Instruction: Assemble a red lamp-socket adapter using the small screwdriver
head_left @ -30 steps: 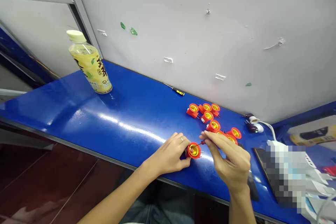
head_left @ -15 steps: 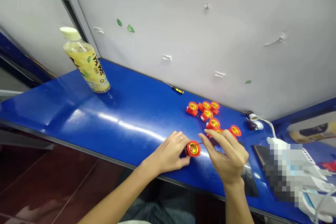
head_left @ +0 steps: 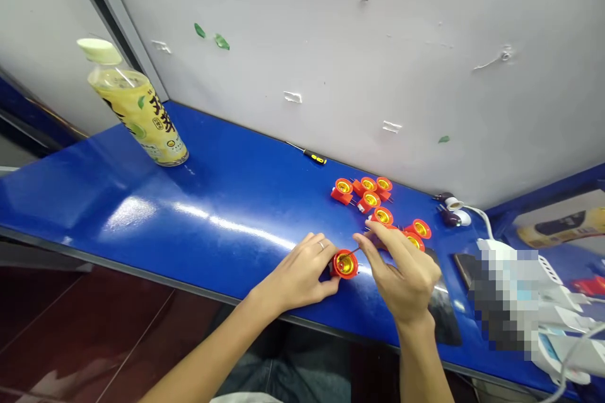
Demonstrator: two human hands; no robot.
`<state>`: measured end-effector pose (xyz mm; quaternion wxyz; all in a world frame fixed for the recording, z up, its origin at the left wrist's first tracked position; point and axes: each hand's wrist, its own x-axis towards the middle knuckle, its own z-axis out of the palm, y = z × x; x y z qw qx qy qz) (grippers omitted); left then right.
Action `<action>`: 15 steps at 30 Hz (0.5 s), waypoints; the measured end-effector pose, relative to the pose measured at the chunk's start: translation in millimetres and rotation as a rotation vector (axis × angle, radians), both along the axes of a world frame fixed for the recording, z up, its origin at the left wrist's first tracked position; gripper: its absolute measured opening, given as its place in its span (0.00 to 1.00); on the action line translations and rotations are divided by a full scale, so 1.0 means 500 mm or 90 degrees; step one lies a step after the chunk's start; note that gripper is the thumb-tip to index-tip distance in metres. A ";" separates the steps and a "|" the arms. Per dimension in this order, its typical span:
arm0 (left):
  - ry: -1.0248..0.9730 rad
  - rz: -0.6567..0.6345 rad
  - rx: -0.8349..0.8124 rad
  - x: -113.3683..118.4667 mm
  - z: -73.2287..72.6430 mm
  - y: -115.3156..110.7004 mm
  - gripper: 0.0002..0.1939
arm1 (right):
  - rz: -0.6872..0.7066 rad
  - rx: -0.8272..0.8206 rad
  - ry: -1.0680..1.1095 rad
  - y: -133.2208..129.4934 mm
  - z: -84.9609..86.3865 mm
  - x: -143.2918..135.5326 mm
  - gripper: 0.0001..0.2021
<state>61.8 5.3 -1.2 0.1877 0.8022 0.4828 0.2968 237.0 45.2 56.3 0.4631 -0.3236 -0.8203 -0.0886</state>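
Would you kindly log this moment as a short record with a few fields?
Surface: blue bench along a grey wall
Left hand: grips an orange lamp socket lying on its side
Right hand: holds a thin screwdriver, tip in the socket's mouth
Behind: spare sockets in a loose cluster
Far left: yellow drink bottle, upright
By the wall: small yellow-handled screwdriver

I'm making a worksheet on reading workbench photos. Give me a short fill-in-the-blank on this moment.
1. The left hand steadies one orange lamp socket on the ____ workbench.
2. The right hand holds a thin ____ whose tip points into that socket.
3. The bottle with the yellow label stands at the bench's far ____ end.
4. A small yellow-and-black screwdriver lies next to the ____.

Missing words: blue; screwdriver; left; wall
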 end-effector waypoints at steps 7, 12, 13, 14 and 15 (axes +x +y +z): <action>-0.008 -0.016 0.000 -0.002 -0.001 0.000 0.12 | 0.117 -0.224 0.094 -0.018 0.002 0.007 0.15; -0.007 -0.020 -0.008 -0.003 0.000 0.000 0.12 | 0.008 -0.184 0.139 -0.022 -0.002 0.006 0.10; -0.008 -0.021 -0.009 -0.003 0.001 0.000 0.12 | 0.008 -0.184 0.151 -0.024 -0.003 0.009 0.11; -0.008 -0.023 -0.010 -0.003 0.001 0.000 0.12 | 0.014 -0.188 0.163 -0.027 -0.004 0.015 0.12; -0.008 -0.025 -0.011 -0.004 0.002 -0.001 0.12 | 0.025 -0.195 0.173 -0.031 -0.004 0.022 0.14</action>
